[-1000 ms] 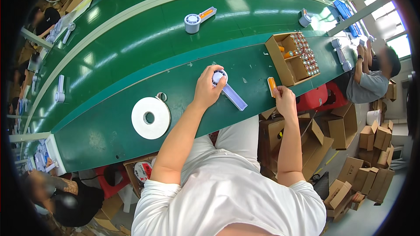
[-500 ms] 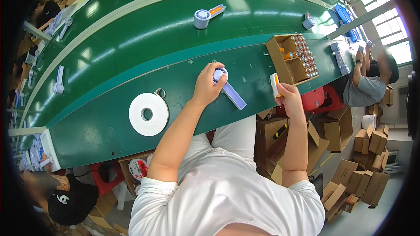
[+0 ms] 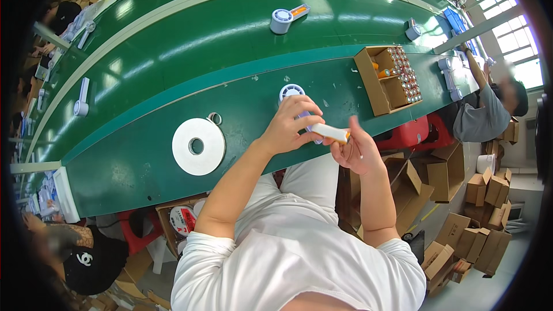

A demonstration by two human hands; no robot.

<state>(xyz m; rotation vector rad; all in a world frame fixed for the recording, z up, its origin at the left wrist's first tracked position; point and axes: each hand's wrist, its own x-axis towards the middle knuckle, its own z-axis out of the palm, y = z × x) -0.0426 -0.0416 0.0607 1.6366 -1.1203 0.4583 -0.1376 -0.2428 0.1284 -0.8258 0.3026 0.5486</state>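
Note:
Between my hands is an orange battery with a white strip along its upper side. My left hand is closed on its left end, thumb and fingertips pinching it. My right hand has its fingers curled under and against the right end, while its thumb points up, apart from the battery. Just behind my left hand, a pale lavender handheld fan lies on the green table; its handle is mostly hidden by my hand and the battery.
A cardboard box of upright orange batteries stands to the right. At the left lie a white tape roll and a small ring. Another fan lies on the green belt beyond. A co-worker sits at the far right.
My left hand has let go of the fan and moved right and down onto the battery. My right hand has brought the battery left, away from the box, and lifted its thumb off.

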